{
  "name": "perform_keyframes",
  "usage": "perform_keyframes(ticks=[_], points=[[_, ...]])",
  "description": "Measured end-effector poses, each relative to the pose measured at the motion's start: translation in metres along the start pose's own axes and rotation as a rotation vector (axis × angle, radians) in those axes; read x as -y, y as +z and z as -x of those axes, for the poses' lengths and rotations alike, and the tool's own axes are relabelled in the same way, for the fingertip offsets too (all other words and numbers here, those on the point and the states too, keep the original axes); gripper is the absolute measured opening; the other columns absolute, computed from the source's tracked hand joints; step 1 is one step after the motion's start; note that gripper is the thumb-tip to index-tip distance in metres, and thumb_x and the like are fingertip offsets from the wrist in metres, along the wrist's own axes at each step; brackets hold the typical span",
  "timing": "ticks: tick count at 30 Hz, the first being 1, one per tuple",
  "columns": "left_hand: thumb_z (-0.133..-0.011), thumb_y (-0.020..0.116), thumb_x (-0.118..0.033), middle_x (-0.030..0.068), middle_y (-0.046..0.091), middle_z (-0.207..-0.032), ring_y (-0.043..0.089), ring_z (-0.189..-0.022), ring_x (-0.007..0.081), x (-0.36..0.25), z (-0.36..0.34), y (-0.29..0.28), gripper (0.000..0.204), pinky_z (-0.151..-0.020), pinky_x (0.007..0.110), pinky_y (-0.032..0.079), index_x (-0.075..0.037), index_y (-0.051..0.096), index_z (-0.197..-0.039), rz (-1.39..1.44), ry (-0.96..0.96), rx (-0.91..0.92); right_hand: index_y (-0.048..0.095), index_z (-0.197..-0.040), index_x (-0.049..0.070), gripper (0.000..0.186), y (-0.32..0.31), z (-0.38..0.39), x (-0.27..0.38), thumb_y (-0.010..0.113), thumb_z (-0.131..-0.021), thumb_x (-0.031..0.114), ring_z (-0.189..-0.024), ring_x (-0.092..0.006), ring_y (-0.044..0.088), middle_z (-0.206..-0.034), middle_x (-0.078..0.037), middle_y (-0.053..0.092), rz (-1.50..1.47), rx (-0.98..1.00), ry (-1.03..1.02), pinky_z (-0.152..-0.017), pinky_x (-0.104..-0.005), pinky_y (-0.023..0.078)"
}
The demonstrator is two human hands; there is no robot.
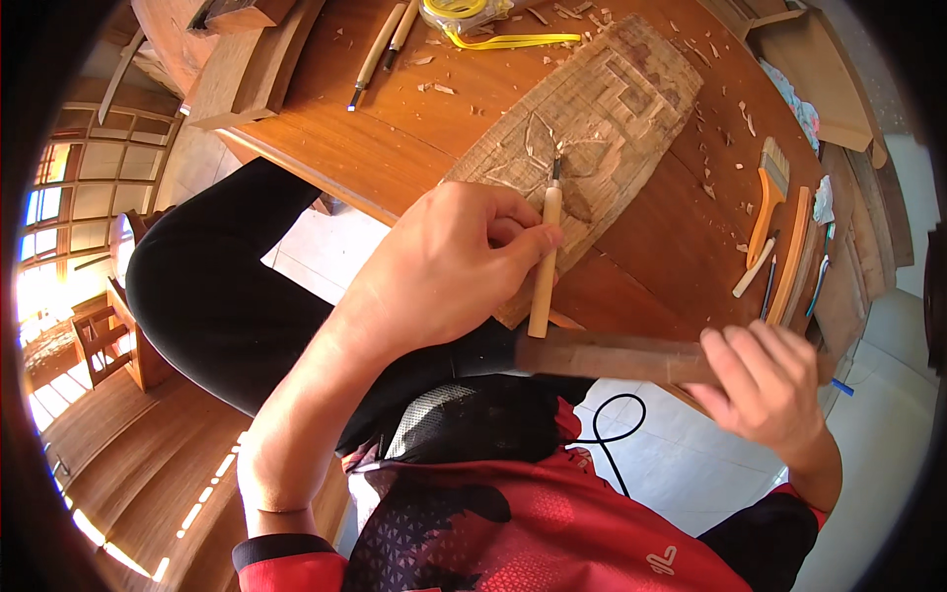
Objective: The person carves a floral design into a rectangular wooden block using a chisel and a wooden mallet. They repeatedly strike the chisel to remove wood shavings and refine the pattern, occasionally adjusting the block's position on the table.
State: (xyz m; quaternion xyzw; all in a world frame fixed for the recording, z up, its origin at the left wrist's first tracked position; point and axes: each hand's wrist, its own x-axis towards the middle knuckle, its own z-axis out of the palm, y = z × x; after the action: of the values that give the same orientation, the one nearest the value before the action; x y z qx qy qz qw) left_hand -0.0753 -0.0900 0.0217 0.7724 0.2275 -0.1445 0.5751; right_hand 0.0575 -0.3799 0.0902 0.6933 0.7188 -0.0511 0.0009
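Observation:
My left hand (454,261) pinches the pale wooden handle of a slim carving chisel (544,286), whose metal tip rests on a leaf-like carved outline in a long, weathered wooden board (631,113). The board lies at a slant on the brown table (414,138) and also has rectangular carved shapes. My right hand (760,375) is closed around a dark flat wooden bar (621,355), held crosswise just below the butt of the chisel handle; whether the two touch I cannot tell.
Two chisels (375,54), a yellow item (513,39) and curved wood pieces (242,74) sit at the back left. A paintbrush (762,207), thin tools (769,276) and wood strips (794,252) lie at the right, with scattered shavings. My bent leg (197,276) is left of the table.

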Motion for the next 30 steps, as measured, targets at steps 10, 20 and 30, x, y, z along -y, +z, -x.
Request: perform_keyframes(ticks=[10,20,30], points=[[-0.100,0.064,-0.029,0.0151,0.069,-0.069,0.068,-0.065,0.0292,-0.008,-0.001,0.007,0.033,-0.065,0.040,0.051,0.002,0.068,-0.089,-0.295,0.148,-0.180,0.068,-0.103,0.000,0.044,-0.004,0.000,0.002,0.081,-0.074,0.031,-0.066,-0.0203,0.057,-0.085,-0.007,0.059,0.009,0.012,0.009,-0.055,-0.0320,0.045],[-0.098,0.067,-0.028,0.0164,0.063,-0.063,0.066,-0.063,0.0360,-0.006,0.000,0.014,0.033,-0.062,0.044,0.050,0.001,0.065,-0.082,-0.341,0.210,-0.275,0.070,-0.103,0.000,0.039,0.003,0.001,0.004,0.072,-0.087,0.036,-0.063,-0.0201,0.055,-0.080,-0.006,0.055,-0.023,-0.049,-0.124,-0.053,-0.0313,0.044],[-0.099,0.067,-0.026,0.0174,0.066,-0.067,0.068,-0.062,0.0336,-0.007,0.000,0.019,0.032,-0.061,0.040,0.050,0.003,0.064,-0.085,-0.383,0.195,-0.280,0.068,-0.103,0.000,0.039,0.010,0.001,0.008,0.075,-0.085,0.034,-0.061,-0.0203,0.055,-0.080,-0.007,0.056,0.017,-0.052,0.061,-0.053,-0.0336,0.046]])
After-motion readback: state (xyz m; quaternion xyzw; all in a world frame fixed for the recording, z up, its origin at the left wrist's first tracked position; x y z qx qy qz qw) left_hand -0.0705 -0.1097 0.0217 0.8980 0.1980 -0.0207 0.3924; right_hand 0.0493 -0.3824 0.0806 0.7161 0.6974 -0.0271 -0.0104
